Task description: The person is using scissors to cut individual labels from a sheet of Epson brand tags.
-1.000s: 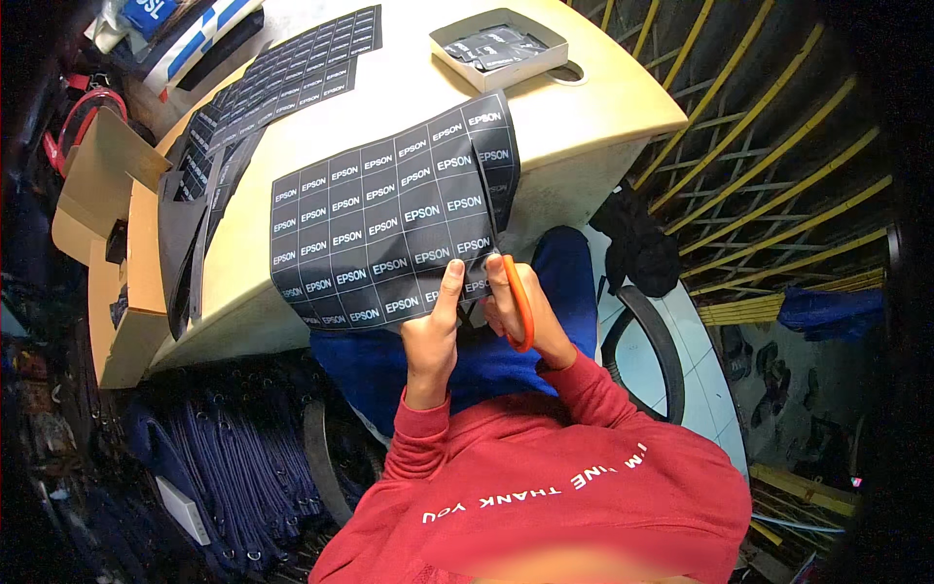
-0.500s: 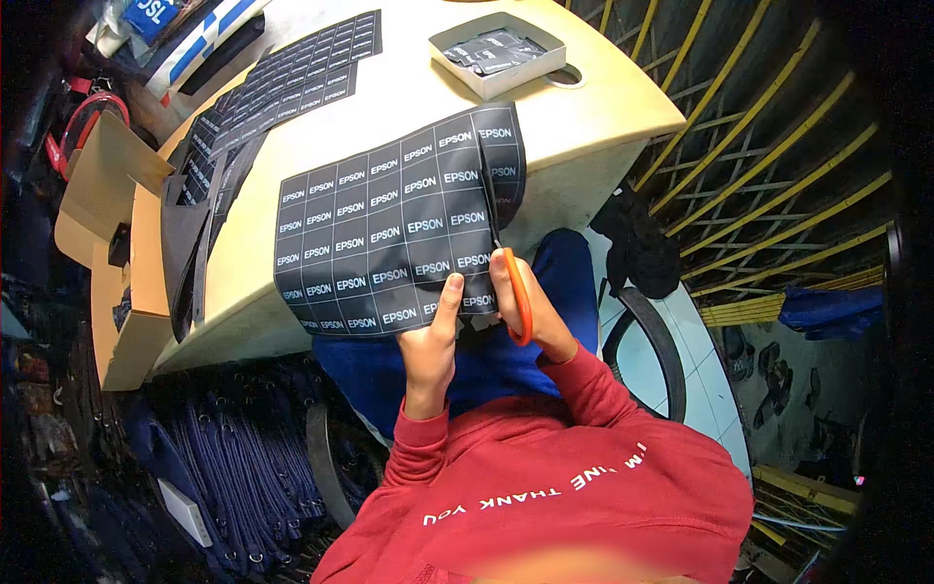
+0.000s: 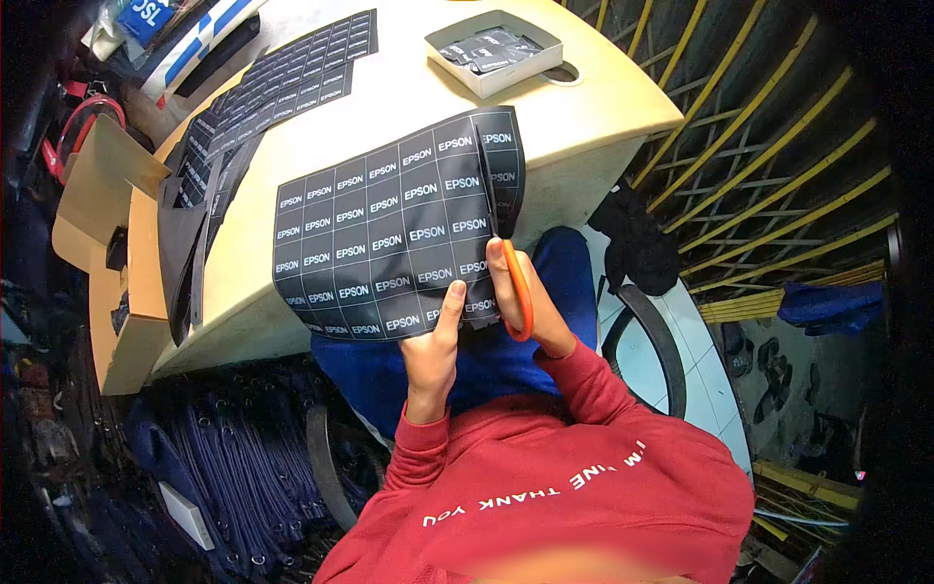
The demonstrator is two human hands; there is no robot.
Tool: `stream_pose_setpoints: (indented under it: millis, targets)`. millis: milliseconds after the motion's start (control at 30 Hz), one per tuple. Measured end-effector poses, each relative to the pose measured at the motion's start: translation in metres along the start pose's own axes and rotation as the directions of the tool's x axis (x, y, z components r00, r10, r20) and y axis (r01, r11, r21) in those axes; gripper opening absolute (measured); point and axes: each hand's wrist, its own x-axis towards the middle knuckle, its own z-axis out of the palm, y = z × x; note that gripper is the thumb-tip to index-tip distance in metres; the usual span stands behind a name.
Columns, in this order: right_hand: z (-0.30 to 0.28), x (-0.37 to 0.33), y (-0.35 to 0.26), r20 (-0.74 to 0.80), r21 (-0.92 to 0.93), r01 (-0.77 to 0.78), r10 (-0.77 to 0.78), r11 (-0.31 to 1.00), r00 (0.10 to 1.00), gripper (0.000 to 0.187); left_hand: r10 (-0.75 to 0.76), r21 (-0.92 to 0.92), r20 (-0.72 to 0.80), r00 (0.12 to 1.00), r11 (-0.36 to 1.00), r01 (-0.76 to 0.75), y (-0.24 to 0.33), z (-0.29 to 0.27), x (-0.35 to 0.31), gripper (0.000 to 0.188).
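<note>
A black sheet, printed with a grid of white-lettered labels, slopes over the near table edge. My left hand grips its lower edge, thumb on top and the other fingers hidden underneath. Around the orange handle of a pair of scissors, my right hand is closed at the sheet's lower right. The dark blades run up along a grid line between the last two columns at the right. A right-hand strip of the sheet bends down beside the blades.
More printed sheets lie on the far left of the table. A white box with cut labels stands at the back. An open cardboard box is at left; dark straps hang below. A yellow-barred folding gate stands right.
My right hand and the scissors have shifted slightly up along the sheet. My left hand keeps its hold, nearly in the same place.
</note>
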Motion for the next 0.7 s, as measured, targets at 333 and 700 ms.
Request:
stream_pose_setpoints:
  millis: [333,700]
  targets:
    - [-0.002,0.0,0.004,-0.018,0.004,-0.021,0.021,1.0,1.0,0.064,0.008,-0.003,-0.034,0.999,1.0,-0.008,0.001,0.003,-0.001,0.037]
    - [-0.001,0.001,-0.004,-0.01,0.068,-0.051,0.051,0.996,0.999,0.063,-0.007,-0.091,-0.116,0.993,0.996,-0.004,0.003,0.005,-0.002,0.028]
